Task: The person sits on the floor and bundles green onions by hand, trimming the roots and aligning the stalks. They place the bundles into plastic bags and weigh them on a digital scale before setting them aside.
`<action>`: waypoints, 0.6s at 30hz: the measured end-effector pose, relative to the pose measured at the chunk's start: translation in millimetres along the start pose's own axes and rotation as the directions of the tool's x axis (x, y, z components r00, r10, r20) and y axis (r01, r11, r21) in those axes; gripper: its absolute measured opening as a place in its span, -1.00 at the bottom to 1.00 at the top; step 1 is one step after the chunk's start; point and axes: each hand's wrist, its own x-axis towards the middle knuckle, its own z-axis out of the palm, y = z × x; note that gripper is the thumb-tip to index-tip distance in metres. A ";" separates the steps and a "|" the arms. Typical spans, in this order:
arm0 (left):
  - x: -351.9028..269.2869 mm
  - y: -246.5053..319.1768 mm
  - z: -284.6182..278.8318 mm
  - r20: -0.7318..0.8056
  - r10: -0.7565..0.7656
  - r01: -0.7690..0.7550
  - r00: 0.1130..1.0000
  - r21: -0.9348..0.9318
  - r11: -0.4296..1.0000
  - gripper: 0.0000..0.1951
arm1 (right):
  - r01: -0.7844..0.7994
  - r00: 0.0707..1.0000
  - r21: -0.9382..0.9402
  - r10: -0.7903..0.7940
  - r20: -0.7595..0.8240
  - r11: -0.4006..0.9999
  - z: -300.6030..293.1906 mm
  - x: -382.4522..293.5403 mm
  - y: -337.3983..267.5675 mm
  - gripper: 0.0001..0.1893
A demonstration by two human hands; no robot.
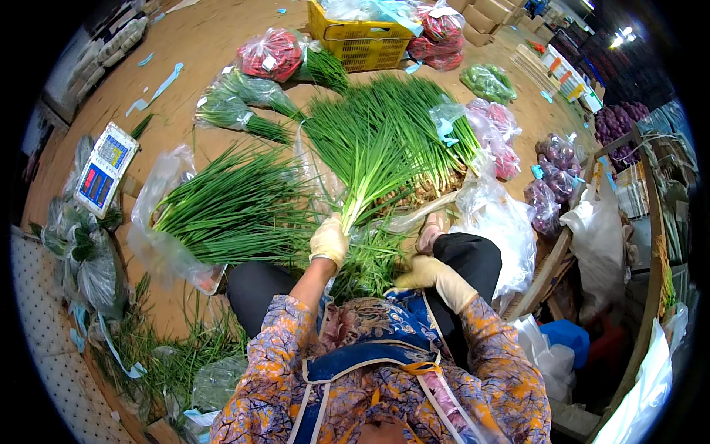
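Observation:
My left hand (330, 241), in a pale glove, grips a bunch of scallions (361, 191) by its whitish lower stems. The green leaves fan out away from me. My right hand (435, 278), gloved too and blurred, is by my right knee, over the edge of loose green leaf trimmings (363, 263); whether it holds anything is unclear. Beyond the held bunch lies a big heap of scallions (388, 125) with roots towards the right. Another pile of scallions (227, 208) lies at the left on a clear plastic bag (158, 244).
A digital scale (105, 169) stands at left, near bagged greens (100, 272). Ahead are a yellow crate (363, 47), bagged red peppers (272, 55) and bagged scallions (222, 111). A white plastic bag (496, 233) and a wooden frame (654, 222) are at right.

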 end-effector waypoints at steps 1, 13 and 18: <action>-0.7 11.3 -0.1 -0.002 0.017 -0.017 1.000 -0.013 1.000 -0.74 | -0.021 0.997 0.468 0.052 -0.054 0.883 -0.3 15.0 7.8 0.11; -1.0 13.2 -9.7 0.559 0.238 0.402 0.795 -0.778 0.484 -0.67 | 0.482 0.868 0.826 0.033 -0.495 -0.291 10.7 56.9 -67.5 -0.55; -26.4 48.3 -37.9 0.569 0.435 0.613 0.698 -0.789 0.049 -0.65 | 0.440 0.878 0.879 -0.120 -0.464 -0.183 -6.2 26.5 -87.7 -0.53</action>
